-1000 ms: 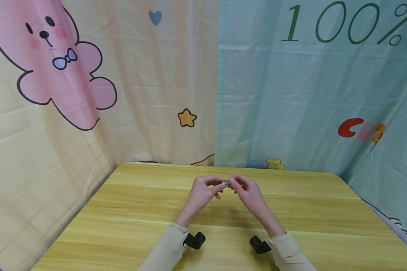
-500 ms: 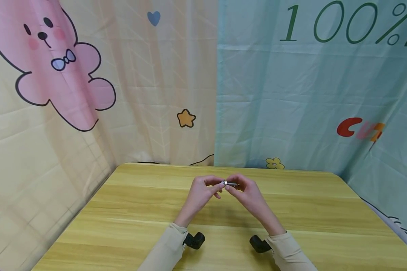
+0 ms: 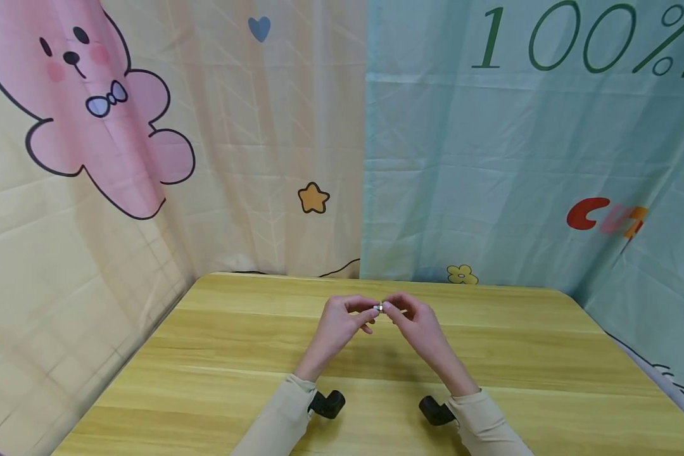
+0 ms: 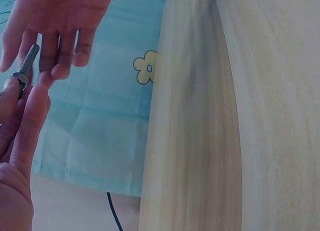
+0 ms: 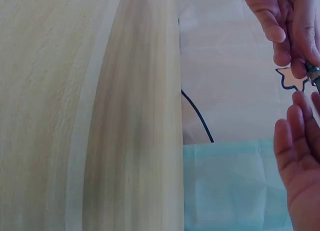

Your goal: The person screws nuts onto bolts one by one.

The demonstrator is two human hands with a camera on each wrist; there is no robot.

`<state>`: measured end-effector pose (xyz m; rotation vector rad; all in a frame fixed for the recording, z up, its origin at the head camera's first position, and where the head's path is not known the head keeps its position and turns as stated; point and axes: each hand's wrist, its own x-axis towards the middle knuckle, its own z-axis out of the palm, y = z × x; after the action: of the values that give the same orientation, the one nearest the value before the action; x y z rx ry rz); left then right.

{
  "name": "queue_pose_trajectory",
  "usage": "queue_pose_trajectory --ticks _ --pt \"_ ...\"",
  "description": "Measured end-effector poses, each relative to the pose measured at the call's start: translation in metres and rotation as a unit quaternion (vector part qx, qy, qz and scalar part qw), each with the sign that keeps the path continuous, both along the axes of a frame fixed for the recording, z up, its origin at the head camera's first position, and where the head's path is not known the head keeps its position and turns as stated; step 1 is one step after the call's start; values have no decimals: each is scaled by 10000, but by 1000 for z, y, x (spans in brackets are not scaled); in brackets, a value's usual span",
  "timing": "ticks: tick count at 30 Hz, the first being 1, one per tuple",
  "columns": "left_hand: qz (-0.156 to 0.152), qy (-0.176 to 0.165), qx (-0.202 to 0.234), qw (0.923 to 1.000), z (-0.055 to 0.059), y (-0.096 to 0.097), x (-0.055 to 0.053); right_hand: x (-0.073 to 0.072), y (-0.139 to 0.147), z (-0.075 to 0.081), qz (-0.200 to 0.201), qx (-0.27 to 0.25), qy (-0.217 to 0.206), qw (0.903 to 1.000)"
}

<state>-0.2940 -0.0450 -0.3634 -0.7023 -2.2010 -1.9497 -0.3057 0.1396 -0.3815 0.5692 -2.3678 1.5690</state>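
Observation:
My left hand (image 3: 342,316) pinches a small metal bolt (image 4: 31,58) between thumb and fingertips at one end, and a nut (image 4: 21,77) sits on it just beyond those fingertips. Its threaded shaft points toward my right hand (image 3: 418,320). In the left wrist view, the right fingers (image 4: 49,51) are fairly straight, and a gap shows between the right thumb and the shaft. From the head view, the right thumb and index fingertips are right at the nut, covering the shaft. The left fingers hide the bolt's held end.
Both hands are raised over a light wooden table (image 3: 251,354). Printed curtains (image 3: 490,158) hang behind its far edge and along both sides. A black camera mount (image 3: 327,404) sits at the left wrist, another (image 3: 436,410) at the right. A dark cord (image 5: 197,113) hangs past the table edge.
Half a second ago the shaft showed across the right fingers; now the right thumb covers it and its tip is back by the nut. The left hand has barely moved.

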Motion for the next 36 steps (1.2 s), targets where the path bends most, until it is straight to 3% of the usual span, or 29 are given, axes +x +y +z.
queue_pose_trajectory --ticks 3,6,12,18,25,29,36 --pt "29 2 50 10000 -10 -1 -10 -2 1 -2 307 -89 334 9989" --pt "30 45 86 9999 -19 -2 -20 5 -2 7 545 -106 580 9968" --pt "-5 114 86 9999 -18 -2 -19 20 -6 25 548 62 459 9974" --pt "-7 30 135 9999 -19 -1 -20 3 -4 6 221 236 391 9987" --pt "-100 -98 143 9998 -16 0 -17 -3 -1 -3 -23 211 155 9997" --pt "-65 -149 110 9998 -7 0 -9 -2 -1 -3 -139 111 123 9998" --pt "-47 -229 280 9993 5 -1 2 2 -2 3 329 -149 558 9978"
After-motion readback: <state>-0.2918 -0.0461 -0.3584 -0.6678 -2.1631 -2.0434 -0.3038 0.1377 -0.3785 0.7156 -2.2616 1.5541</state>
